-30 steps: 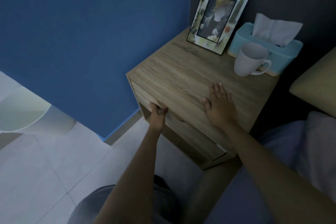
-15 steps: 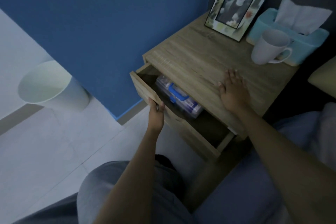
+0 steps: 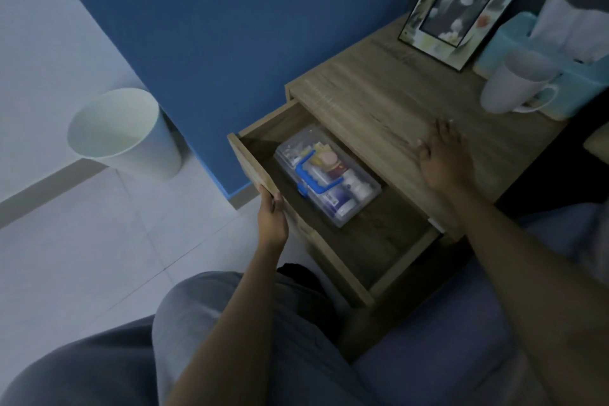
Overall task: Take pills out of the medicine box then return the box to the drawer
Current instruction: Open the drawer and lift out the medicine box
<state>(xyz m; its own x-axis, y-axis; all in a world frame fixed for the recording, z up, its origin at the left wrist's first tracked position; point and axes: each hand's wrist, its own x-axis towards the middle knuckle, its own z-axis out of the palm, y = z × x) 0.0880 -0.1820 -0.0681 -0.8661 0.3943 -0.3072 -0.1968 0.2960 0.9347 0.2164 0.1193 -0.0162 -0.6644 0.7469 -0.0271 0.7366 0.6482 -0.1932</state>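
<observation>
The top drawer (image 3: pixel 253 165) of a wooden nightstand (image 3: pixel 389 102) stands pulled far out. Inside it lies the medicine box (image 3: pixel 326 175), a clear plastic case with a blue handle and several small bottles and packets showing through the lid. My left hand (image 3: pixel 272 221) grips the upper edge of the drawer front. My right hand (image 3: pixel 441 155) rests flat on the nightstand top, fingers spread, holding nothing. The box lies between my two hands, touched by neither.
On the nightstand top stand a picture frame (image 3: pixel 461 0), a white mug (image 3: pixel 514 82) and a light blue tissue box (image 3: pixel 557 53). A white waste bin (image 3: pixel 122 132) stands on the tiled floor by the blue wall. My knees and the bed edge fill the foreground.
My left hand has pulled the drawer from shut to wide open, which uncovered the medicine box. My right hand has stayed flat on the top.
</observation>
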